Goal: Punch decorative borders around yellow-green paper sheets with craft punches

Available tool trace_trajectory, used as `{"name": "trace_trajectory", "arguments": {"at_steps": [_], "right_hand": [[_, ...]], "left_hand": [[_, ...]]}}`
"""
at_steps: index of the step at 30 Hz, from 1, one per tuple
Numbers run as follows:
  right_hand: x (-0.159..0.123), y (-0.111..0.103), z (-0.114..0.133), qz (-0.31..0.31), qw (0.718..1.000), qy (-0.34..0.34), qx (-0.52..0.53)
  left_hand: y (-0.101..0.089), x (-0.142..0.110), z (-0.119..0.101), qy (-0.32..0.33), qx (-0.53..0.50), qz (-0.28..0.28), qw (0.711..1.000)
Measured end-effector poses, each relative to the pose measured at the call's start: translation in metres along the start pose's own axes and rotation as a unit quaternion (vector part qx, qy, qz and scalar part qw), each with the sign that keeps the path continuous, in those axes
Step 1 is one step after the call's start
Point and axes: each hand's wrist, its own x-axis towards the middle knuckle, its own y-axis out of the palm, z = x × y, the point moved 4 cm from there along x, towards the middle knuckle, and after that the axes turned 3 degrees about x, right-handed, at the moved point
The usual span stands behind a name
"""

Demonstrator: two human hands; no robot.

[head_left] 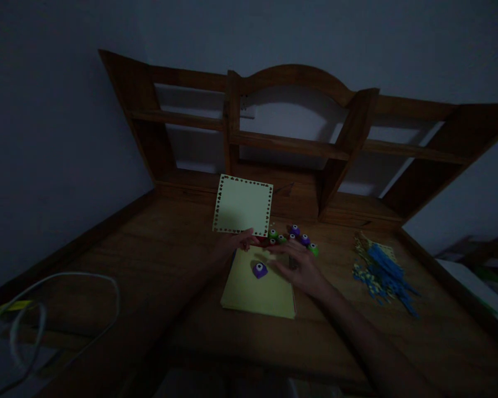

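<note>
A small purple craft punch (259, 270) with a white button and dark star shape rests on a stack of pale yellow paper (257, 298). My right hand (301, 268) hovers over the stack's right side, thumb and fingers apart, holding nothing. At the stack's upper left is my left hand (236, 243), its fingers loosely spread near the lower edge of a pale sheet (244, 205). Small cut-out shapes run around that sheet's border. Whether the left fingertips touch the sheet is hard to see. Several green and purple punches (304, 240) stand just beyond my right hand.
A wooden desk (170, 243) carries a shelf unit (290, 145) along its back. Blue and yellow paper scraps (385, 273) lie in a pile on the right. A white cable (83, 275) loops at the left. The room is dim.
</note>
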Motion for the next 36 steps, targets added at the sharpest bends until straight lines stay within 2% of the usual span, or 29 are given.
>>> {"name": "trace_trajectory", "arguments": {"at_steps": [2, 4, 10, 19, 27, 32, 36], "right_hand": [[-0.002, 0.015, 0.009, 0.075, 0.996, -0.051, -0.010], [-0.005, 0.027, 0.013, 0.115, 0.991, -0.071, -0.017], [-0.009, 0.036, 0.006, 0.134, 0.988, -0.071, -0.028], [-0.006, 0.024, -0.001, 0.068, 0.993, -0.046, -0.088], [-0.005, 0.018, -0.012, 0.020, 0.982, -0.018, -0.187], [-0.006, 0.003, -0.023, -0.044, 0.960, 0.035, -0.276], [-0.005, -0.012, -0.035, -0.070, 0.959, 0.072, -0.263]], "left_hand": [[0.000, 0.002, 0.003, -0.003, -0.006, 0.003, 1.000], [0.001, 0.004, 0.006, -0.003, -0.014, 0.006, 1.000], [0.003, 0.007, 0.011, -0.006, 0.016, 0.009, 1.000], [0.004, 0.010, 0.014, -0.012, 0.023, -0.011, 1.000], [0.004, 0.008, 0.011, -0.018, 0.039, -0.025, 0.999], [0.007, 0.005, 0.007, 0.016, 0.025, -0.005, 1.000], [0.012, 0.006, 0.008, 0.045, 0.022, 0.025, 0.998]]}}
